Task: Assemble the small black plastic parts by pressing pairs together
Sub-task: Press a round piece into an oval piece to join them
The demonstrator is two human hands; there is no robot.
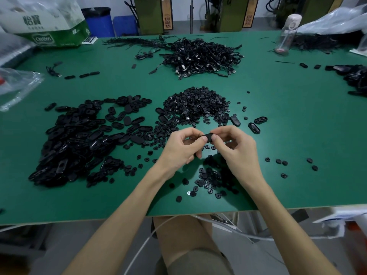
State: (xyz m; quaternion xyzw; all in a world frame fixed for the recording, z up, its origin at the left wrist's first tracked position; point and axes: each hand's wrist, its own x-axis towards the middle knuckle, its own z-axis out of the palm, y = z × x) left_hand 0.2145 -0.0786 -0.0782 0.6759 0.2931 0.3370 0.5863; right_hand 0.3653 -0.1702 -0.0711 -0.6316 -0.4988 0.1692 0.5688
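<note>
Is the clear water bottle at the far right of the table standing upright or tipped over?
Upright: the water bottle stands on its base on the green table, with its pale lid at the top.

Green table point(278, 135) bearing a heap of black cables point(202, 56) at far middle. Cardboard box point(53, 26) at far left corner, blue bin point(99, 22) behind. Clear water bottle point(288, 34) upright at far right, beside plastic bag point(337, 20).

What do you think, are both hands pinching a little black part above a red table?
No: the head view shows the table is green, not red. The left hand and right hand do pinch one small black plastic part above it.
</note>
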